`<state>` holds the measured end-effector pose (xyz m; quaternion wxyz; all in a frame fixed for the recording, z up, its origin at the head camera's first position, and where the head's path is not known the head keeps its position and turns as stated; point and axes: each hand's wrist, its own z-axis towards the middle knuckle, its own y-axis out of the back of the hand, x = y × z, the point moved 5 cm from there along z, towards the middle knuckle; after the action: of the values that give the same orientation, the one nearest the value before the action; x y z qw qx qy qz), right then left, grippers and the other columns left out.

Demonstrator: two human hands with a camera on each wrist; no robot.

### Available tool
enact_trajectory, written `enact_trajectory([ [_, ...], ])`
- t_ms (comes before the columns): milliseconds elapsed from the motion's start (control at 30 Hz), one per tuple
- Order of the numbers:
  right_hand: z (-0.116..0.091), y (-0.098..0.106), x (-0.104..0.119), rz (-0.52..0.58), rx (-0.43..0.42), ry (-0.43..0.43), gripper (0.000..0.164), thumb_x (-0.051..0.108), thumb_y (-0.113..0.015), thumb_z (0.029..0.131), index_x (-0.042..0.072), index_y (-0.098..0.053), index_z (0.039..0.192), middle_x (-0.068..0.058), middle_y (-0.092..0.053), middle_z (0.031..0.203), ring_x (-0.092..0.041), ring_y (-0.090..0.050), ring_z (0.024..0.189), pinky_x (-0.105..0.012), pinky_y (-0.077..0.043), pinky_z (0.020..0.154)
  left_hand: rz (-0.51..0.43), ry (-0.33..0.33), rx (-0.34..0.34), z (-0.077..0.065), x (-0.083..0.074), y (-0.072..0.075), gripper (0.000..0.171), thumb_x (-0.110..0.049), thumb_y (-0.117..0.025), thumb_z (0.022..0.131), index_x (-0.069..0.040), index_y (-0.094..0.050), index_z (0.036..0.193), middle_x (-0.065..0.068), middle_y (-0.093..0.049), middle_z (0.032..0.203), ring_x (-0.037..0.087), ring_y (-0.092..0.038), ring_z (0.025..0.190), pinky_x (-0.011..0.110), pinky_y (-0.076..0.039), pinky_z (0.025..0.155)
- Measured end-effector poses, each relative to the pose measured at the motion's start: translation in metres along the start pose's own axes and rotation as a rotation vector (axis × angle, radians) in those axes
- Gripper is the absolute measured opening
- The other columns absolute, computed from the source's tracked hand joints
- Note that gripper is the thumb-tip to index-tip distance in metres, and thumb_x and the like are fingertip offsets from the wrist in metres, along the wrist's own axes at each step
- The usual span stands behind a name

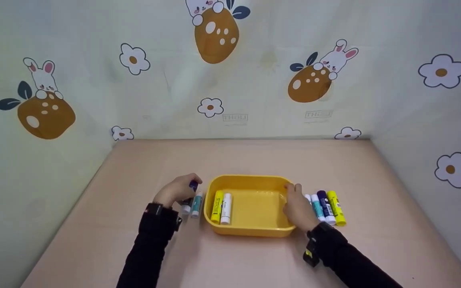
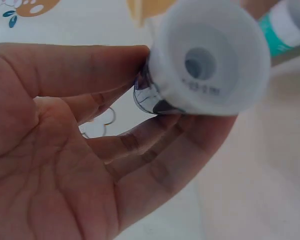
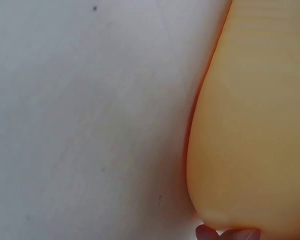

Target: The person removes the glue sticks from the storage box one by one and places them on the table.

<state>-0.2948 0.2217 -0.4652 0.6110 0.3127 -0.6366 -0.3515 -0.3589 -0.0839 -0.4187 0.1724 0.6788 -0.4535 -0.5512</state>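
My left hand (image 1: 177, 189) grips a glue stick with a dark blue cap (image 1: 193, 185), just left of a yellow plastic tray (image 1: 250, 231). In the left wrist view, the white round base of this glue stick (image 2: 215, 55) faces the camera, with thumb and fingers about its body. Beside it on the table is a teal-and-white glue stick (image 1: 196, 206). My right hand (image 1: 299, 206) holds the tray's right side at the rim; fingertips (image 3: 235, 234) show at the tray's edge in the right wrist view. Inside the tray, at its left end, lie a yellow glue stick (image 1: 217, 206) and a white one (image 1: 225, 209).
Right of the tray, several glue sticks lie side by side, among them a teal-and-white one (image 1: 317, 206), a dark blue one (image 1: 325, 206) and a yellow one (image 1: 336, 208). A patterned curtain (image 1: 270, 80) stands behind the table (image 1: 238, 156) and along its sides.
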Motion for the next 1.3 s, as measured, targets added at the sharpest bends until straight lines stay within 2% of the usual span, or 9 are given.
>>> enact_trajectory([
  [200, 0.001, -0.001, 0.0, -0.005, 0.01, -0.006, 0.054, -0.003, -0.05, 0.086, 0.003, -0.033, 0.138, -0.017, -0.039, 0.118, -0.022, -0.051, 0.074, -0.029, -0.05, 0.068, -0.036, 0.03, 0.006, 0.008, 0.018, -0.009, 0.041, -0.001, -0.056, 0.084, -0.009, -0.054, 0.124, 0.017, -0.055, 0.122, 0.027, -0.055, 0.092, 0.037, -0.052, 0.073],
  [433, 0.0, 0.0, 0.0, 0.006, 0.007, -0.004, 0.055, -0.003, -0.049, 0.086, 0.002, -0.032, 0.138, -0.017, -0.039, 0.119, -0.022, -0.051, 0.072, -0.027, -0.048, 0.063, -0.047, 0.043, -0.002, 0.014, 0.026, -0.015, 0.037, -0.002, -0.059, 0.083, -0.009, -0.057, 0.119, 0.017, -0.056, 0.122, 0.026, -0.054, 0.09, 0.033, -0.05, 0.07],
  [733, 0.0, 0.0, 0.002, -0.035, -0.032, 0.032, 0.055, -0.005, -0.051, 0.083, -0.001, -0.035, 0.135, -0.019, -0.038, 0.115, -0.021, -0.049, 0.064, -0.027, -0.046, 0.056, -0.005, 0.021, -0.028, 0.018, 0.027, -0.017, 0.039, 0.0, -0.059, 0.082, -0.009, -0.057, 0.12, 0.017, -0.055, 0.123, 0.027, -0.052, 0.099, 0.041, -0.047, 0.086],
  [933, 0.0, 0.0, 0.001, -0.006, -0.01, 0.005, 0.056, -0.005, -0.05, 0.084, 0.002, -0.033, 0.137, -0.018, -0.038, 0.117, -0.021, -0.051, 0.068, -0.026, -0.047, 0.058, -0.018, 0.015, -0.031, 0.018, 0.025, -0.019, 0.039, 0.001, -0.06, 0.081, -0.007, -0.057, 0.119, 0.018, -0.055, 0.124, 0.029, -0.053, 0.102, 0.044, -0.048, 0.088],
  [1100, 0.0, 0.0, 0.0, 0.009, -0.013, 0.013, 0.057, -0.005, -0.05, 0.084, 0.002, -0.033, 0.138, -0.017, -0.038, 0.117, -0.021, -0.05, 0.067, -0.026, -0.046, 0.056, 0.008, 0.0, -0.041, 0.019, 0.023, -0.019, 0.043, 0.001, -0.06, 0.079, -0.006, -0.057, 0.121, 0.02, -0.054, 0.126, 0.031, -0.051, 0.108, 0.048, -0.043, 0.095],
  [1300, 0.0, 0.0, 0.001, 0.002, -0.025, 0.035, 0.057, -0.006, -0.05, 0.083, 0.0, -0.033, 0.137, -0.019, -0.039, 0.116, -0.021, -0.05, 0.065, -0.026, -0.046, 0.054, 0.001, 0.01, -0.029, 0.019, 0.023, -0.02, 0.044, 0.0, -0.061, 0.08, -0.007, -0.056, 0.123, 0.019, -0.054, 0.126, 0.03, -0.051, 0.107, 0.047, -0.044, 0.093],
])
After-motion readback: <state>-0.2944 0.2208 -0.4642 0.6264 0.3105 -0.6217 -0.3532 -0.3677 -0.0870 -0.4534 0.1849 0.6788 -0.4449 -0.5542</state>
